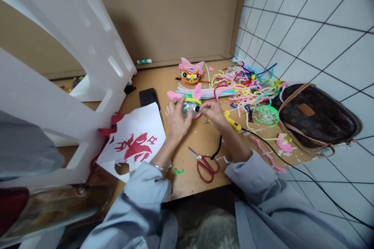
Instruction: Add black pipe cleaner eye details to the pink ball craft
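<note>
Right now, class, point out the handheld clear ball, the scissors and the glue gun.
Clear ball (188,106), head view: on its shell.
Scissors (199,157), head view: on the pivot.
Glue gun (233,121), head view: on its body.

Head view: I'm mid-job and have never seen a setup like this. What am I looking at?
There is no machine here: one camera, worn on a person's head, looks forward and down at two bare hands. The left grip holds a clear round figure with pink ears. The right grip has its fingertips by the figure's black eye; whether they pinch anything is too small to tell.

On the brown table lie red-handled scissors, a yellow corded tool, white paper with red shapes, and, farther off, colorful fuzzy strips and an orange-banded figure. A brown bag sits at the right.
</note>
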Demonstrator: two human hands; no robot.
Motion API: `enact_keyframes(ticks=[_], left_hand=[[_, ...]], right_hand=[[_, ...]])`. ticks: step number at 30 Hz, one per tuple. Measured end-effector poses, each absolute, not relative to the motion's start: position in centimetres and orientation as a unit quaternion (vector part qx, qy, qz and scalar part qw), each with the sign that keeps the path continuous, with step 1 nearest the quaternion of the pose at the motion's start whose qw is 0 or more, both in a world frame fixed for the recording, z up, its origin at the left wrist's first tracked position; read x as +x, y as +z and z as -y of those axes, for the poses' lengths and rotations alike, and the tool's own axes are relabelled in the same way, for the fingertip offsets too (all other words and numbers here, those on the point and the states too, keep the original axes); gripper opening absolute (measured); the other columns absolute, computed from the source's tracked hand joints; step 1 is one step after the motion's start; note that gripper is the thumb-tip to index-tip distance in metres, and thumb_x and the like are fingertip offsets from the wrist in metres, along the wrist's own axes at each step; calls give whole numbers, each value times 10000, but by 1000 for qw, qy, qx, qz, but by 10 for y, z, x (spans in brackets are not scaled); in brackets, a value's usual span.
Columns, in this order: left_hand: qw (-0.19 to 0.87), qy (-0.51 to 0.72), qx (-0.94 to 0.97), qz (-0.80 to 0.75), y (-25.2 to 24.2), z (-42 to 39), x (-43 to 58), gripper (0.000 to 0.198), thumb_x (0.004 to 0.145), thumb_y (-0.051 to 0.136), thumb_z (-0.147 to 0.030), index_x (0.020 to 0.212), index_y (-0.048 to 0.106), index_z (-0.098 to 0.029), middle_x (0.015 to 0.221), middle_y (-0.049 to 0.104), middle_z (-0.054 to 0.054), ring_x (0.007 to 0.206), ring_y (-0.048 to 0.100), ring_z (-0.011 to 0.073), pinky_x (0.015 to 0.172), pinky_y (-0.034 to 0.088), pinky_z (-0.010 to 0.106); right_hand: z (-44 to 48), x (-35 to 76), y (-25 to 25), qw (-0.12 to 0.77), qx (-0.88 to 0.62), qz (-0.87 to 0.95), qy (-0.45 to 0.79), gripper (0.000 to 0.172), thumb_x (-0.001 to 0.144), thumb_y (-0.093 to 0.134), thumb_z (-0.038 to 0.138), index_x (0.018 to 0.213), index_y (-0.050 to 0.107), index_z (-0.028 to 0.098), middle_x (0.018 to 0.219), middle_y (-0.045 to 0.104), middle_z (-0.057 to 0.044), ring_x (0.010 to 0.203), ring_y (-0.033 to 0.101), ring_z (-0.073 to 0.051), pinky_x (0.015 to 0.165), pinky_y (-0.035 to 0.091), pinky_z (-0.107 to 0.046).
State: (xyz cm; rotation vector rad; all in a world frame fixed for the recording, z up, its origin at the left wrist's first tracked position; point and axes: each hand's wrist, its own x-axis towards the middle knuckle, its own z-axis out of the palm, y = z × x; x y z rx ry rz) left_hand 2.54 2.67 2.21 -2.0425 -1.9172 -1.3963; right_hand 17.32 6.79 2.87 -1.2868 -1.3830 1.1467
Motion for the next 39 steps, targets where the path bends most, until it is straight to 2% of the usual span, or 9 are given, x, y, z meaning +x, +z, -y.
enact_keyframes(ticks=[12, 24, 33, 39], left_hand=[[4, -439, -653, 617, 22, -26, 25, 495, 819, 542, -409, 1258, 576, -183, 1203, 522, 137, 1166, 472, 295, 1001, 363, 448], [6, -438, -650, 621, 24, -25, 26, 488, 809, 555, -396, 1259, 572, -209, 1201, 530, 126, 1152, 483, 297, 987, 372, 456], [10, -441, -649, 620, 23, -25, 26, 495, 817, 556, -397, 1258, 578, -175, 1196, 535, 138, 1155, 482, 297, 984, 371, 450], [7, -442, -648, 620, 22, -26, 26, 480, 813, 559, -395, 1250, 578, -198, 1214, 532, 132, 1172, 479, 292, 996, 368, 448]], right_hand=[[-69, 173, 25, 448, -531, 566, 445, 81, 577, 566, 240, 582, 604, 168, 503, 533, 53, 475, 416, -77, 507, 312, -216], [-67, 172, 24, 441, -552, 614, 353, 68, 623, 551, 218, 609, 608, 184, 578, 619, 24, 558, 554, -124, 568, 400, -235], [-60, 177, 42, 430, -558, 619, 347, 22, 610, 558, 197, 600, 578, 195, 549, 586, 33, 526, 539, -127, 547, 391, -240], [-62, 173, 37, 438, -558, 616, 342, 33, 615, 552, 179, 594, 571, 198, 563, 603, 33, 551, 553, -127, 576, 411, -242]])
